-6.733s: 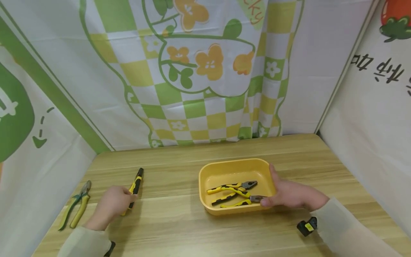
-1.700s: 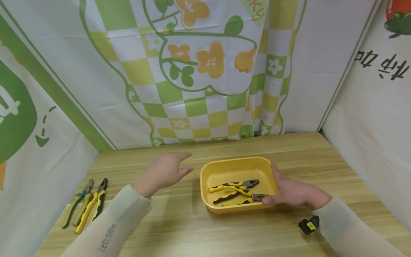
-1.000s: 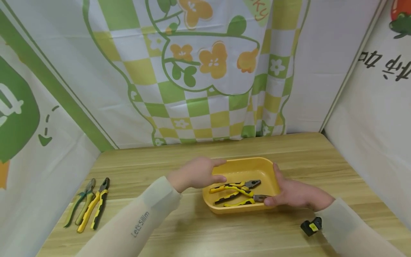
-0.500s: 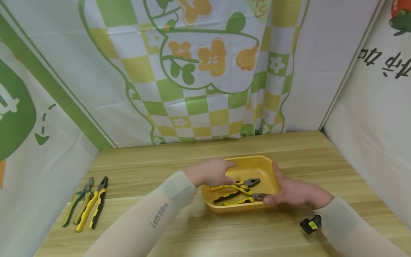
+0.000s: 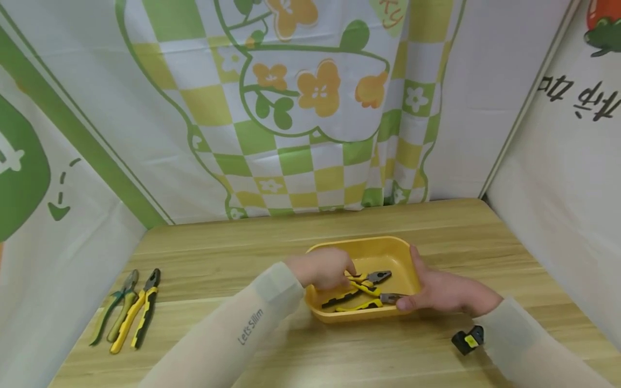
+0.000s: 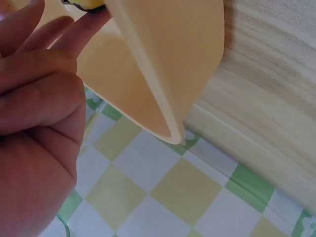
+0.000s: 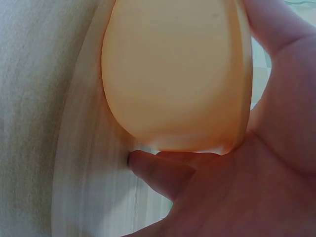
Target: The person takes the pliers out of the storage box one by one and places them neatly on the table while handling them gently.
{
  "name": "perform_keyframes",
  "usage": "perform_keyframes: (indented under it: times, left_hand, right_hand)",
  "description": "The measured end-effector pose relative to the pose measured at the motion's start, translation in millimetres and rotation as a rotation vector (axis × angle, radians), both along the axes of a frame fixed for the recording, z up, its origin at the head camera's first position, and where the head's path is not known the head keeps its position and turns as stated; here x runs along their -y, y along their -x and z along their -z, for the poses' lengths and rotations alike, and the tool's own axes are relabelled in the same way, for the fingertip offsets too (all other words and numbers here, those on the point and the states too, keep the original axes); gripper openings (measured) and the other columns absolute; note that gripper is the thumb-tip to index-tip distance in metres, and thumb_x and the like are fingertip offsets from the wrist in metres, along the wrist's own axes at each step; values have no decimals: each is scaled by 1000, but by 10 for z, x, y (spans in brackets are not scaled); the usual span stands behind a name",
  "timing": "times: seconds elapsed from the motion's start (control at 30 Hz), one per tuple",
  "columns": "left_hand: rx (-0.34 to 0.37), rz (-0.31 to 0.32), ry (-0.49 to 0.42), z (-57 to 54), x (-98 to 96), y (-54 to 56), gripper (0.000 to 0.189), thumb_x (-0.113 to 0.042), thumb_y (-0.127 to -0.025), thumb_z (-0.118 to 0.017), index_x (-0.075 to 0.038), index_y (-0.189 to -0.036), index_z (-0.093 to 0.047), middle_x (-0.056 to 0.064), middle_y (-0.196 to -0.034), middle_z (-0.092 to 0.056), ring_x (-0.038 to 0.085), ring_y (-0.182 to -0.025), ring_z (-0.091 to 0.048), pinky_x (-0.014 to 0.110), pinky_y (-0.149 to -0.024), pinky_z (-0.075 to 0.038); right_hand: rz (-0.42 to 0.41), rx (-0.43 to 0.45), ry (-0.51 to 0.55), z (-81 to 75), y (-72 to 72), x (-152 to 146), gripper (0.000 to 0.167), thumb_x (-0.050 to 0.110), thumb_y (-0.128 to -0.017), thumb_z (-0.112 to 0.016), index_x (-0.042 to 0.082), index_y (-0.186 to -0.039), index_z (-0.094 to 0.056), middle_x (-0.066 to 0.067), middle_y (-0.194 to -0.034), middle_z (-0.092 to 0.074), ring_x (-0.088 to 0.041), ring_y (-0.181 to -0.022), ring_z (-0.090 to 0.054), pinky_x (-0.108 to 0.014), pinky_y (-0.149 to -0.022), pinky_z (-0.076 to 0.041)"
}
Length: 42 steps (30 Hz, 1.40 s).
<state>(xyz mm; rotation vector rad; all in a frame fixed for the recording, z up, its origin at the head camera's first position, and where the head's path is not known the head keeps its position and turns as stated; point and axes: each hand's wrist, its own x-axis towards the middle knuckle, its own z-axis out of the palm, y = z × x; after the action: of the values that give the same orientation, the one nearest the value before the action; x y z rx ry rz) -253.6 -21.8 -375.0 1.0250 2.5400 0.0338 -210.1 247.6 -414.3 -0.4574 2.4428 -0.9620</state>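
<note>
A yellow plastic bin (image 5: 388, 248) sits on the table with two pairs of yellow-and-black pliers inside. My left hand (image 5: 327, 268) reaches over the bin's left side, fingers curled at the handle of the upper combination pliers (image 5: 380, 277). In the left wrist view, a fingertip (image 6: 94, 24) meets a yellow-and-black handle (image 6: 89, 4); the grip is partly hidden. The lower needle-nose pliers (image 5: 361, 307) lie nearer the bin's front wall. My right hand (image 5: 441, 291) holds the bin's right end, thumb over the front rim and fingers round the back.
On the table's left lie green-handled pliers (image 5: 116, 307) and yellow-and-black pliers (image 5: 138, 310), side by side. The wooden table (image 5: 233, 242) is bordered at the back by a checkered curtain (image 5: 301, 178), with white printed panels at both sides.
Yellow-and-black pliers that my left hand held earlier now lie beside the green-handled ones. That hand has moved right and down into the bin, its fingers closing. My right hand stays put.
</note>
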Motion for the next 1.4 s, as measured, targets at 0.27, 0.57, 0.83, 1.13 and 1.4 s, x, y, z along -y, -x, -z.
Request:
perform_keyframes:
  times: [0.27,0.57,0.83,1.13,1.4]
  left_hand:
    - [-15,3,17,30,-25,-10,23,-25,-97,-67,-14,-116,-76,-5,-111,-69,10,-99,-62,27,-91,-49]
    - [38,-47,27,105,-61,-75,12,-23,-93,-74,-15,-85,-75,-7,-77,-62,10,-70,-52,25,-67,-47]
    - [7,-58,44,174,-96,-102,21,-26,-95,-71,-16,-78,-67,-6,-70,-57,10,-65,-51,25,-63,-47]
    - [23,-56,34,163,-125,-114,26,-27,-94,-72,-15,-72,-65,-5,-65,-56,10,-60,-50,25,-58,-44]
    - [56,-36,3,74,-110,-146,41,-25,-95,-70,-13,-60,-55,-5,-50,-37,8,-45,-35,22,-46,-33]
  right_hand:
    - [9,-3,-9,5,2,0,136,48,-82,-80,-4,-148,27,-45,-145,-28,-32,-111,-54,-57,-105,-33]
    - [15,-23,-28,30,-8,2,137,50,-81,-80,-3,-149,27,-44,-149,-20,-42,-128,-44,-60,-109,-28]
    - [20,-23,-27,31,1,5,137,49,-81,-81,-5,-149,25,-45,-146,-27,-36,-120,-50,-58,-107,-31]
    - [-3,-35,-11,35,4,-6,136,49,-82,-80,-6,-148,25,-44,-146,-27,-36,-120,-50,-58,-107,-31]
    - [-15,-47,-12,47,12,-14,137,48,-82,-80,-6,-148,26,-45,-144,-30,-35,-117,-52,-57,-105,-34]
